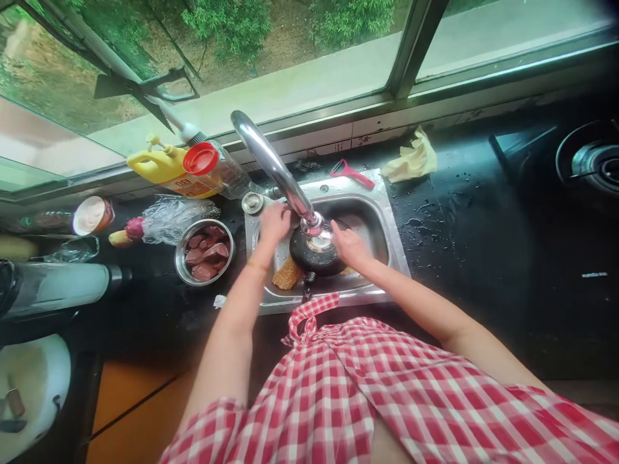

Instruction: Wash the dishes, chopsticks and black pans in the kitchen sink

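Observation:
A black pan (314,256) sits in the steel sink (397,258) beneath the chrome tap (271,158), its handle towards me. My right hand (352,246) grips the pan's right edge, fingers partly hidden. On the left, my left hand (275,224) is curled beside the tap, close to its base; what the fingers hold, if anything, is hidden. A brown scrubbing pad (287,274) lies in the sink, left of the pan handle. The tap's spout covers part of the pan, where something pale and shiny shows.
Left of the sink stands a steel bowl of dark red meat (206,252). Behind are a yellow jug (162,169) and a red-lidded jar (227,169). A red peeler (353,174) and yellowish cloth (413,158) lie behind the sink. A gas burner (602,164) is far right.

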The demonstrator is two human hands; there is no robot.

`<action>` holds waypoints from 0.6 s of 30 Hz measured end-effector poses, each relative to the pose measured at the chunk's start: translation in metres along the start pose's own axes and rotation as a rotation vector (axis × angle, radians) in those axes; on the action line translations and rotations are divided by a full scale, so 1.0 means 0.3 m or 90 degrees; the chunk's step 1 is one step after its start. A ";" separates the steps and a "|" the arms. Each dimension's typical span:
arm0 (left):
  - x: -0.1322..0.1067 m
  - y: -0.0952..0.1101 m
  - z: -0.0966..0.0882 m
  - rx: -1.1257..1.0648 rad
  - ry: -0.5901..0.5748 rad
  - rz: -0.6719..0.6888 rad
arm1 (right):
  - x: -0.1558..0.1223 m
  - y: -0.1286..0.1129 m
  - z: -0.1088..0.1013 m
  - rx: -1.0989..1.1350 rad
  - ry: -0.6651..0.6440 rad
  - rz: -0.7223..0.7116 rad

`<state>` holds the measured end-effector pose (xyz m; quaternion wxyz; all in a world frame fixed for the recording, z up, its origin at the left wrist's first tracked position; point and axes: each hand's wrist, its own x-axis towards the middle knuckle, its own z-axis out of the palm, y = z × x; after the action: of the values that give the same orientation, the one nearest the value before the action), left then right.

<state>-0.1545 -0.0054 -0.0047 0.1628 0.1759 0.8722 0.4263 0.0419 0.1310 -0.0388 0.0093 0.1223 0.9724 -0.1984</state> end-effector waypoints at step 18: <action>-0.309 0.060 0.271 -0.591 -0.026 -0.394 | -0.028 -0.099 0.002 0.058 -0.031 0.029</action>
<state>-0.0341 0.0195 -0.0252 0.3576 -0.1705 0.6007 0.6945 0.0429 0.1022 -0.0273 0.0321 0.1398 0.9588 -0.2454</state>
